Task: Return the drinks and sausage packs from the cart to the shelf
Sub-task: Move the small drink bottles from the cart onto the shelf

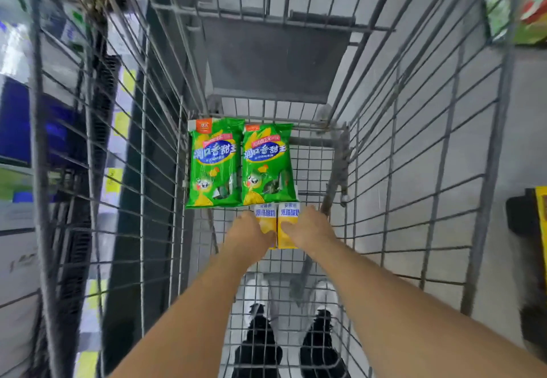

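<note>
Two green sausage packs lie side by side on the wire cart floor, the left pack (215, 163) and the right pack (268, 164). Just in front of them stand two yellow-and-white drink cartons, the left carton (264, 215) and the right carton (287, 224), touching each other. My left hand (250, 232) reaches down and closes on the left carton. My right hand (307, 228) wraps the right carton from its right side. Both arms stretch deep into the cart (399, 170).
The cart's grey wire walls rise on both sides, with the folded child-seat flap (275, 61) at the far end. A shelf with blue goods and yellow price tags (121, 123) runs along the left. Snack bags (521, 2) sit at the upper right. My shoes show below the cart floor.
</note>
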`<action>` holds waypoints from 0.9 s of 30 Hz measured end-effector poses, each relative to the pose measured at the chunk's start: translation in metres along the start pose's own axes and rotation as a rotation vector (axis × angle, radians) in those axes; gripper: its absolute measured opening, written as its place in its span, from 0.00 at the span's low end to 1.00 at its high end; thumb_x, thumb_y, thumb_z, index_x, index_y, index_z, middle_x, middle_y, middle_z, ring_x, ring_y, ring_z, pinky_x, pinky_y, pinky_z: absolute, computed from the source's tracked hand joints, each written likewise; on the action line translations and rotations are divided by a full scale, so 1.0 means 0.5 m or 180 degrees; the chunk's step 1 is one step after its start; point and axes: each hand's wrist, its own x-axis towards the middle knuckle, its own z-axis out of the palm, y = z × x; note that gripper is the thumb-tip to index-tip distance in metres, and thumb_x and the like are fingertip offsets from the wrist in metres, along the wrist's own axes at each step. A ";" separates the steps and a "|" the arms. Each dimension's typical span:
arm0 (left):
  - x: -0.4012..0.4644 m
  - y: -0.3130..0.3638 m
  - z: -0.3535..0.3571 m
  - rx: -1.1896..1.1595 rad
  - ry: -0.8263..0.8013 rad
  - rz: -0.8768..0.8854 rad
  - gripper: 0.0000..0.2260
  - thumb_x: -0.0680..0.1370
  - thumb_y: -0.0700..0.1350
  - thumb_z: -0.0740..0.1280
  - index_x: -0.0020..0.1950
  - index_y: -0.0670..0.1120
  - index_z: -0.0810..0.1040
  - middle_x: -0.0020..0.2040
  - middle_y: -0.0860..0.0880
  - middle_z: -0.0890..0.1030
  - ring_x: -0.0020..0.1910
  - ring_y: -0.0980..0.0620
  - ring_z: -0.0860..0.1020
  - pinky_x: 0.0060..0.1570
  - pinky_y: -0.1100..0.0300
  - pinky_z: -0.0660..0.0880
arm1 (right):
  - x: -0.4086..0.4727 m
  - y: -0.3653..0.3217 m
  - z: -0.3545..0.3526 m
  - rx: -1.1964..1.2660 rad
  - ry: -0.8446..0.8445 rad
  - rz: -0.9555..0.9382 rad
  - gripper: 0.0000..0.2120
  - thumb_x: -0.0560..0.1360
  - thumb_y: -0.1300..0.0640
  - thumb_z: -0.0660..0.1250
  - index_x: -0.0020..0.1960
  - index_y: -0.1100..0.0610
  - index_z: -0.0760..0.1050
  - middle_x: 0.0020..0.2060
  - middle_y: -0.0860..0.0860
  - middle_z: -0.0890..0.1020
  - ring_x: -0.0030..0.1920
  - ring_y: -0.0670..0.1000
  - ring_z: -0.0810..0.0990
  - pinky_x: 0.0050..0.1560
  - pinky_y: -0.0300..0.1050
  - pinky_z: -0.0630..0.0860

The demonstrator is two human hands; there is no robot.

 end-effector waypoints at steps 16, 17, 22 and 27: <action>0.023 -0.004 0.009 -0.0008 -0.0218 -0.0159 0.22 0.67 0.59 0.75 0.49 0.47 0.74 0.42 0.51 0.80 0.40 0.51 0.78 0.32 0.61 0.71 | 0.044 0.014 0.021 -0.0104 -0.0116 0.0227 0.26 0.68 0.47 0.75 0.59 0.58 0.72 0.44 0.51 0.76 0.42 0.53 0.76 0.30 0.41 0.67; 0.016 -0.006 0.009 0.0010 -0.0298 -0.0249 0.21 0.66 0.60 0.76 0.46 0.47 0.74 0.39 0.51 0.78 0.36 0.52 0.77 0.30 0.61 0.70 | 0.037 0.017 0.019 -0.0133 -0.0132 0.0242 0.25 0.68 0.46 0.75 0.59 0.58 0.73 0.44 0.51 0.76 0.41 0.53 0.76 0.28 0.40 0.65; -0.049 -0.006 0.008 -0.0172 -0.0748 -0.0270 0.18 0.64 0.59 0.76 0.40 0.46 0.78 0.34 0.48 0.81 0.29 0.50 0.80 0.34 0.57 0.82 | -0.023 0.040 0.000 -0.0238 -0.0176 0.0250 0.26 0.68 0.44 0.74 0.59 0.59 0.76 0.51 0.54 0.81 0.45 0.55 0.78 0.40 0.42 0.72; -0.147 0.019 -0.033 -0.0252 -0.0860 0.0072 0.16 0.61 0.56 0.76 0.43 0.48 0.84 0.39 0.49 0.86 0.35 0.52 0.86 0.41 0.56 0.84 | -0.143 0.028 -0.071 -0.0090 -0.0114 0.0116 0.28 0.65 0.44 0.75 0.59 0.59 0.78 0.47 0.54 0.79 0.44 0.54 0.79 0.31 0.39 0.67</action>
